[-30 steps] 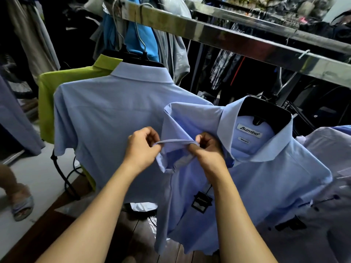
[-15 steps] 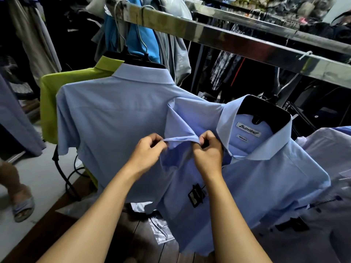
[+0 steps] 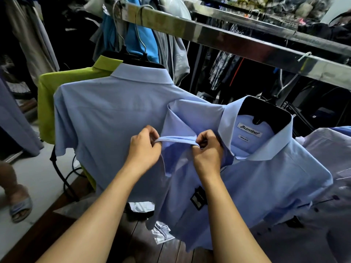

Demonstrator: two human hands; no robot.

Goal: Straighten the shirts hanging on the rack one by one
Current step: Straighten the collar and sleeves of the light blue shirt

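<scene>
Item: light blue short-sleeved shirt (image 3: 266, 177), on a black hanger (image 3: 269, 114) hooked over the steel rail (image 3: 228, 39).
Sleeve hem (image 3: 177, 139): stretched taut between both hands.
Left hand (image 3: 146, 150): fingers curled, pinching the hem's left end.
Right hand (image 3: 208, 152): fingers curled, pinching the hem's right end, just beside the collar.
Neighbours: second blue shirt (image 3: 114, 111) on the left; lime-green shirt (image 3: 45, 95) behind it.
Swing tag (image 3: 197, 199): black, on the shirt front.

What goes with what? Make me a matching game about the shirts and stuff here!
Things:
1 green shirt
2 sleeve
3 tag
4 sandal

Matches:
A on a foot
B pinched by left hand and right hand
C black, dangling
D behind a blue shirt

Pairs: 1-D, 2-B, 3-C, 4-A
</scene>
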